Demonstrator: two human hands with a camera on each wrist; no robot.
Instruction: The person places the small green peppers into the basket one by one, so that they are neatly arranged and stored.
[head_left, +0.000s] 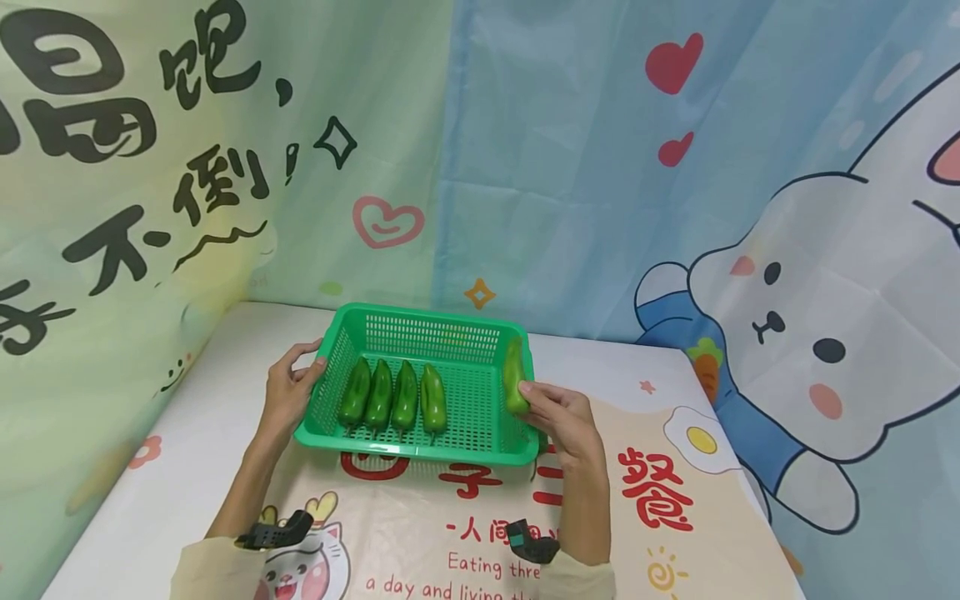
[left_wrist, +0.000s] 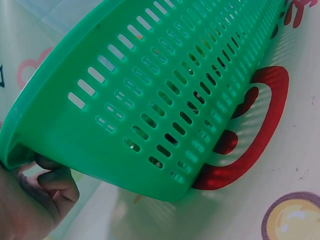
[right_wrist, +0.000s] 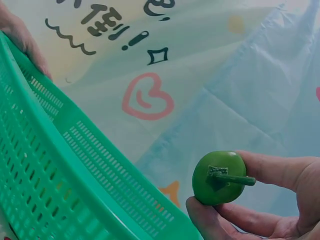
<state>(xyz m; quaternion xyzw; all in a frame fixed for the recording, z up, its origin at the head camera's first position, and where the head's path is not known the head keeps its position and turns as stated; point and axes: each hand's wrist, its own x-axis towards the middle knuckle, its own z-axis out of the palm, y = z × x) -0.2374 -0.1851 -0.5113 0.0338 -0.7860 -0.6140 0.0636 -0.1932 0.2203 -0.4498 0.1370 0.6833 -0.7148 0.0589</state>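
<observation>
A green plastic basket (head_left: 480,456) with slotted walls stands in the middle of the table in the head view. Inside its left half, several green peppers (head_left: 406,396) lie side by side, stems toward the person. My left hand (head_left: 287,390) grips the basket's left rim, thumb on top, with curled fingers (left_wrist: 64,187) under the rim in the left wrist view. Between thumb and fingers my right hand (head_left: 566,421) pinches another green pepper (head_left: 513,367), which overlaps the basket's right wall in the head view. Its stem end (right_wrist: 207,182) faces the right wrist camera.
A printed mat (head_left: 405,533) with red lettering and cartoon figures covers the front of the white table (head_left: 176,442). Behind the basket hangs a cartoon-print curtain (head_left: 540,167), with a second printed sheet (head_left: 150,275) along the left side.
</observation>
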